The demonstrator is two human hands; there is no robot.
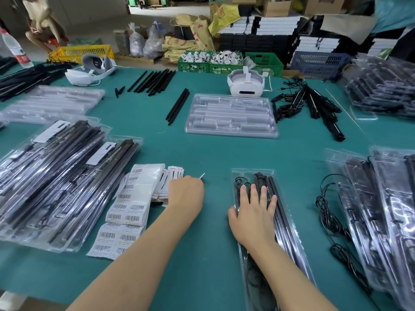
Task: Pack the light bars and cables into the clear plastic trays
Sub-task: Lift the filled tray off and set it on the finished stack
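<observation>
A narrow clear plastic tray with black light bars and a coiled cable inside lies in front of me at the right. My right hand presses flat on it with straight fingers. My left hand is curled beside a pile of barcode label sheets and pinches a small white sticker at its fingertips. An empty clear tray lies further back in the middle. Loose black light bars lie to its left, and a heap of bars with cables to its right.
Packed trays are stacked at the left and at the right. A loose black cable lies between. Two white headsets sit at the back. Empty trays lie far left; green crates stand behind the table.
</observation>
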